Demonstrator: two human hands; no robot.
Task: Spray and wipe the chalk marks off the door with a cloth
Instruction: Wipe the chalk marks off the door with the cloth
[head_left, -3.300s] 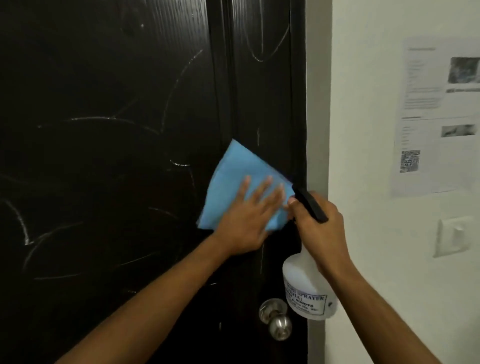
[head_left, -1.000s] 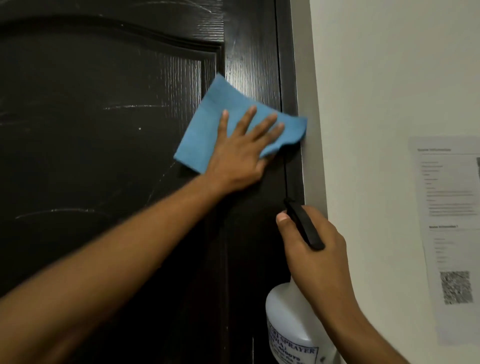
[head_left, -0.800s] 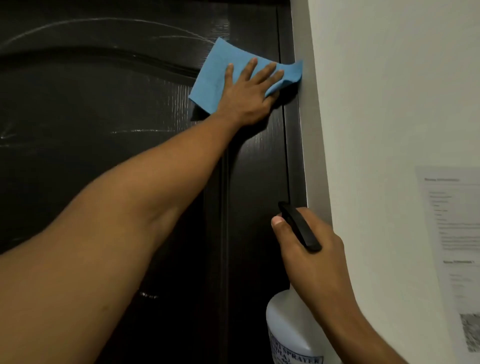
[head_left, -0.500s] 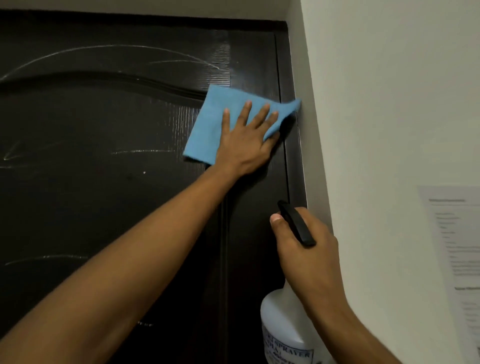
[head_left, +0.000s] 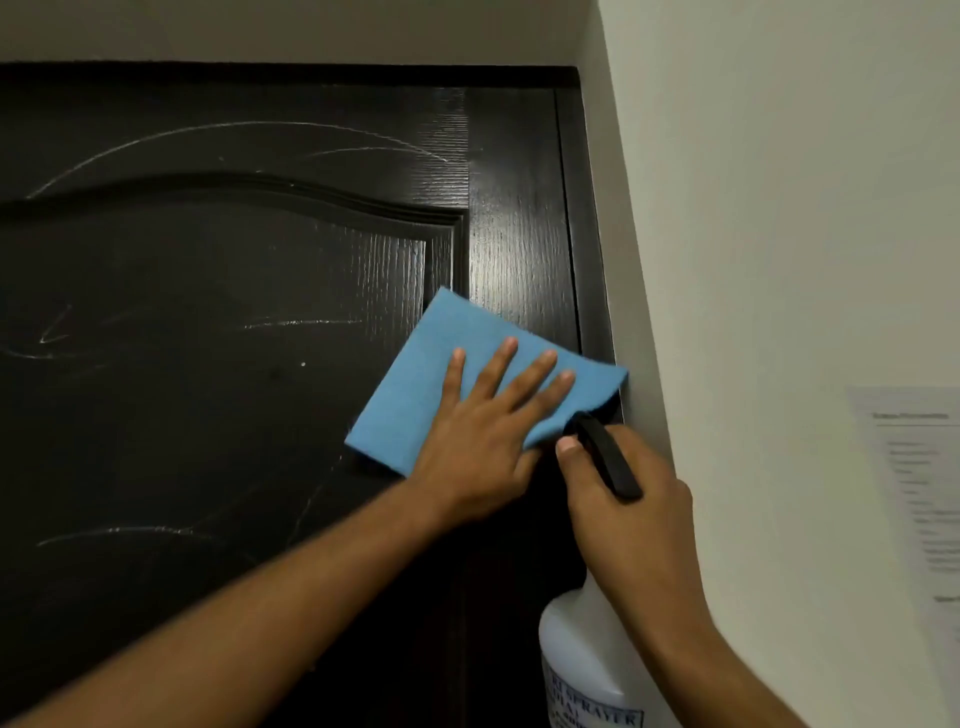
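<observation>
Cloth (head_left: 415, 395) pressed flat on door (head_left: 208, 286) under left hand (head_left: 483, 436), fingers (head_left: 524, 379) spread.

We see a dark door (head_left: 260, 415) with a raised wood grain and a slight sheen, glossiest on its right stile in the upper middle of the frame. Thin chalk marks (head_left: 244, 130) look dry and powdery across it. The blue cloth (head_left: 415, 384) at centre looks soft, matt and finely woven. At lower right, the spray bottle (head_left: 576, 654) is translucent white plastic with a matt black plastic head. The wall (head_left: 779, 208) on the right is matt paint; the sheet of paper (head_left: 914, 467) on it looks flat and dull.
</observation>
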